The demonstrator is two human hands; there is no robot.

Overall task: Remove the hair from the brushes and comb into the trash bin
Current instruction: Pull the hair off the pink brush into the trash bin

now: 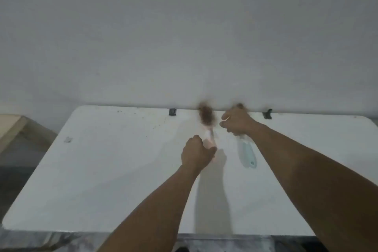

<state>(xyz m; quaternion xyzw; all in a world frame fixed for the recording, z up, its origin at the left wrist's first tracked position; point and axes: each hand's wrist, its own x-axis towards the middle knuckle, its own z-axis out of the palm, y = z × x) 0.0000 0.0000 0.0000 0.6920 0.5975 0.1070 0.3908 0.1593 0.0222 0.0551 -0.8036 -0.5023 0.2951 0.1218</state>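
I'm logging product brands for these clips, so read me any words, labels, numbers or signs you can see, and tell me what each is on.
No text can be read.
The light blue brush shows no legible mark; the picture is blurred.
The hair-filled brush shows no label.
The white table bears only dark specks and a small grey patch, no lettering.

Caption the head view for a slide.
Left hand grips a hair-clogged brush; right hand holds a second brush above the table.

Both forearms bare, no sleeves; left hand (196,153) & right hand (237,121) ungloved.

Single head-worn view, wide-angle, facing forward and down, close over white table (102,170), wall (184,26) beyond
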